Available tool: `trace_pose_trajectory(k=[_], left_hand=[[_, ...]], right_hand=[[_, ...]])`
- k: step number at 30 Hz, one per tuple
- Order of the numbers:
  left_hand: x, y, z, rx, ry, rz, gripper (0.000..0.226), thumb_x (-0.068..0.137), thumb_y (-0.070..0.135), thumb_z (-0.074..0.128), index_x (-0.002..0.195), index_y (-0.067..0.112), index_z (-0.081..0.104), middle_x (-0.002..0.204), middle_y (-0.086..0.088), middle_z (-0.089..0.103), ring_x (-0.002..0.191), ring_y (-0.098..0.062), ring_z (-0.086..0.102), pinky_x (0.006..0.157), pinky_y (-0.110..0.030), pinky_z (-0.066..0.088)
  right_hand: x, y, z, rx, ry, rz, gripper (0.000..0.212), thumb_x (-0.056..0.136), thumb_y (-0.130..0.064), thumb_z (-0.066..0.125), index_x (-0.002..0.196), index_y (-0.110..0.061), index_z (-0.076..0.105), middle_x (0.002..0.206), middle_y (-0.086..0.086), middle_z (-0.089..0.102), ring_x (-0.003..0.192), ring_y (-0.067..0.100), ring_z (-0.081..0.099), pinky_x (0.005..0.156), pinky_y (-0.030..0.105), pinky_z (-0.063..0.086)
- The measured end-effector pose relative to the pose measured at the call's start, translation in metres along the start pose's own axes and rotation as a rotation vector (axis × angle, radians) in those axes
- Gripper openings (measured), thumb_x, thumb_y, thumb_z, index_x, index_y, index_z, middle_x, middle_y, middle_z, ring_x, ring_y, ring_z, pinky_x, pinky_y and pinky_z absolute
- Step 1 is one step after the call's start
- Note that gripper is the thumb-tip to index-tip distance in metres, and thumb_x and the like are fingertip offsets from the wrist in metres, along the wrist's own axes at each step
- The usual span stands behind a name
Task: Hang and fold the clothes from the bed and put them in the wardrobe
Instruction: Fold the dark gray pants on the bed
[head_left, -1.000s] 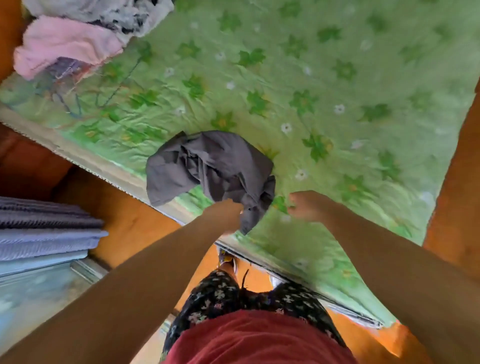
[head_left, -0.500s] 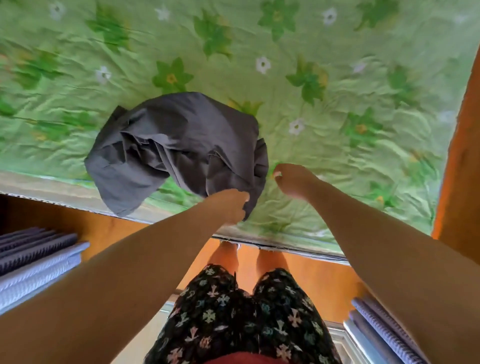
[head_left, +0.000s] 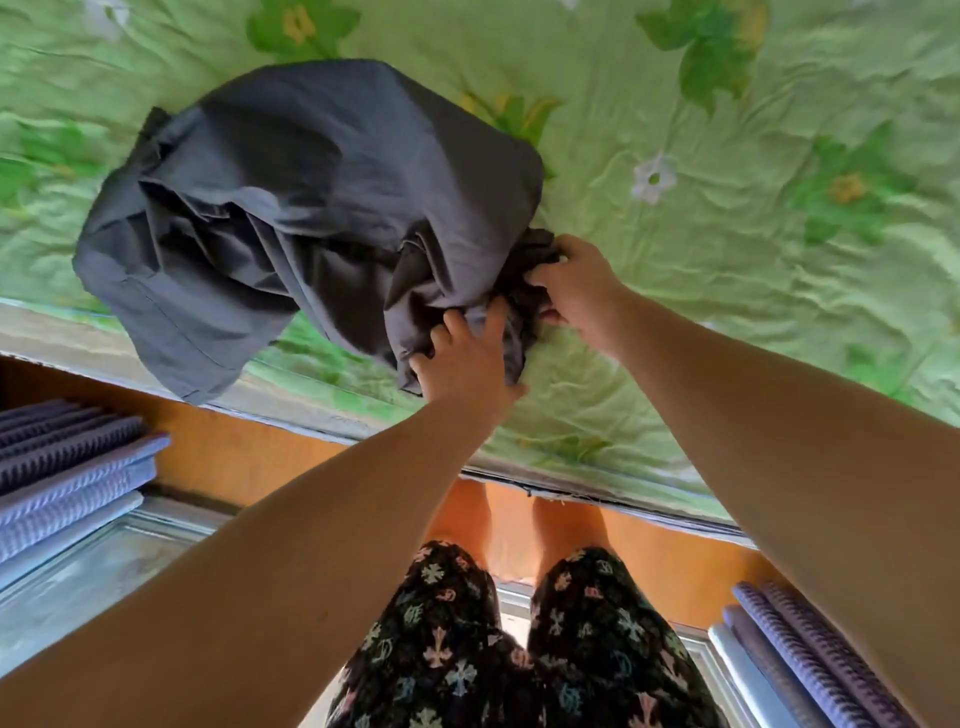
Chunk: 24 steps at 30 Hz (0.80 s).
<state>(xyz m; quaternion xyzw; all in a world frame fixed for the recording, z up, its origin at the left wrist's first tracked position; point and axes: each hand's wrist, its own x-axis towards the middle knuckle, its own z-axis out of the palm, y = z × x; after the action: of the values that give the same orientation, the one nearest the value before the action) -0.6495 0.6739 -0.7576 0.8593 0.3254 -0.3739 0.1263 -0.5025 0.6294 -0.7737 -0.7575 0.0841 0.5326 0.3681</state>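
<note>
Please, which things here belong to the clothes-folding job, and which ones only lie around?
Belong to the job:
- grey garment, gripped by the left hand and the right hand
- bed under it

Only lying about:
- purple ribbed stack on the left
- a similar one on the right

Black shorts (head_left: 519, 654) at the lower centre of the frame carry a scattered print of ornate crosses and small emblems in pink, white and pale blue-green. The arms (head_left: 311, 519) are bare down to the left hand (head_left: 462, 364) and right hand (head_left: 579, 286). The legs (head_left: 462, 514) below the hems are bare too.
</note>
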Motion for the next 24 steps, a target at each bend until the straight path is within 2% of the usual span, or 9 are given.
trace_pose_trajectory(k=[3, 5, 7, 11, 14, 16, 18, 21, 24], left_hand=[[0.002, 0.002, -0.008, 0.009, 0.1, -0.019, 0.089, 0.079, 0.059, 0.071, 0.146, 0.032, 0.02, 0.129, -0.014, 0.045, 0.116, -0.036, 0.052, 0.088, -0.055, 0.047], [0.004, -0.002, -0.02, -0.141, 0.118, -0.002, 0.061, 0.087, 0.039, 0.067, 0.136, 0.03, 0.032, 0.121, -0.013, 0.053, 0.107, -0.039, 0.059, 0.084, -0.056, 0.05], [0.004, -0.01, -0.039, -0.342, 0.12, 0.048, 0.04, 0.091, 0.02, 0.057, 0.128, 0.027, 0.043, 0.114, -0.013, 0.056, 0.099, -0.042, 0.061, 0.079, -0.054, 0.052], [-0.004, -0.028, -0.094, -0.523, 0.225, 0.177, 0.014, 0.093, 0.011, 0.053, 0.105, 0.012, 0.059, 0.099, -0.015, 0.06, 0.089, -0.039, 0.058, 0.07, -0.041, 0.043], [-0.021, -0.031, -0.147, -0.58, 0.253, 0.229, 0.007, 0.089, 0.007, 0.053, 0.093, 0.008, 0.059, 0.084, -0.015, 0.061, 0.079, -0.036, 0.057, 0.069, -0.045, 0.044], [-0.036, -0.029, -0.184, -0.597, 0.282, 0.255, 0.009, 0.091, 0.008, 0.051, 0.094, 0.005, 0.059, 0.081, -0.016, 0.061, 0.075, -0.035, 0.056, 0.068, -0.048, 0.046], [-0.051, -0.025, -0.218, -0.638, 0.312, 0.266, 0.012, 0.094, 0.01, 0.049, 0.096, 0.004, 0.059, 0.078, -0.015, 0.062, 0.071, -0.033, 0.055, 0.068, -0.047, 0.045], [-0.074, -0.02, -0.273, -0.695, 0.311, 0.26, 0.014, 0.098, 0.014, 0.047, 0.093, 0.004, 0.055, 0.083, -0.02, 0.064, 0.074, -0.034, 0.056, 0.068, -0.041, 0.043], [-0.093, -0.013, -0.324, -0.749, 0.332, 0.287, 0.019, 0.097, 0.012, 0.048, 0.099, -0.004, 0.06, 0.091, -0.027, 0.066, 0.075, -0.03, 0.058, 0.067, -0.038, 0.044]], right_hand=[[-0.011, -0.007, -0.007, 0.044, -0.086, 0.011, 0.029, 0.09, 0.002, 0.049, 0.108, -0.017, 0.06, 0.083, 0.013, 0.064, 0.057, 0.021, 0.06, 0.069, 0.036, 0.055], [-0.021, -0.015, -0.014, 0.036, -0.099, 0.004, 0.03, 0.089, 0.001, 0.048, 0.101, -0.022, 0.062, 0.076, 0.01, 0.064, 0.057, 0.02, 0.06, 0.07, 0.036, 0.055], [-0.032, -0.027, -0.023, 0.01, -0.081, -0.017, 0.031, 0.088, 0.001, 0.046, 0.094, -0.025, 0.062, 0.068, 0.007, 0.061, 0.056, 0.019, 0.059, 0.066, 0.033, 0.055], [-0.065, -0.063, -0.053, 0.005, -0.039, -0.074, 0.03, 0.087, 0.004, 0.042, 0.082, -0.018, 0.061, 0.063, 0.005, 0.052, 0.049, 0.017, 0.049, 0.053, 0.023, 0.043], [-0.098, -0.098, -0.075, -0.015, -0.001, -0.147, 0.022, 0.087, 0.005, 0.044, 0.088, -0.008, 0.061, 0.069, 0.011, 0.046, 0.054, 0.021, 0.043, 0.053, 0.026, 0.033], [-0.122, -0.124, -0.087, -0.003, 0.023, -0.205, 0.021, 0.087, 0.004, 0.045, 0.093, -0.006, 0.062, 0.077, 0.014, 0.047, 0.063, 0.022, 0.044, 0.056, 0.028, 0.031], [-0.145, -0.15, -0.099, 0.01, 0.041, -0.255, 0.02, 0.089, 0.001, 0.047, 0.098, -0.003, 0.064, 0.085, 0.015, 0.053, 0.073, 0.025, 0.049, 0.062, 0.031, 0.037], [-0.179, -0.186, -0.118, -0.089, 0.1, -0.392, 0.019, 0.093, -0.009, 0.053, 0.102, 0.004, 0.062, 0.084, 0.014, 0.058, 0.079, 0.026, 0.053, 0.071, 0.038, 0.039], [-0.212, -0.208, -0.136, -0.178, 0.112, -0.484, 0.019, 0.094, -0.012, 0.058, 0.11, -0.003, 0.061, 0.097, 0.016, 0.064, 0.089, 0.03, 0.06, 0.076, 0.042, 0.046]])
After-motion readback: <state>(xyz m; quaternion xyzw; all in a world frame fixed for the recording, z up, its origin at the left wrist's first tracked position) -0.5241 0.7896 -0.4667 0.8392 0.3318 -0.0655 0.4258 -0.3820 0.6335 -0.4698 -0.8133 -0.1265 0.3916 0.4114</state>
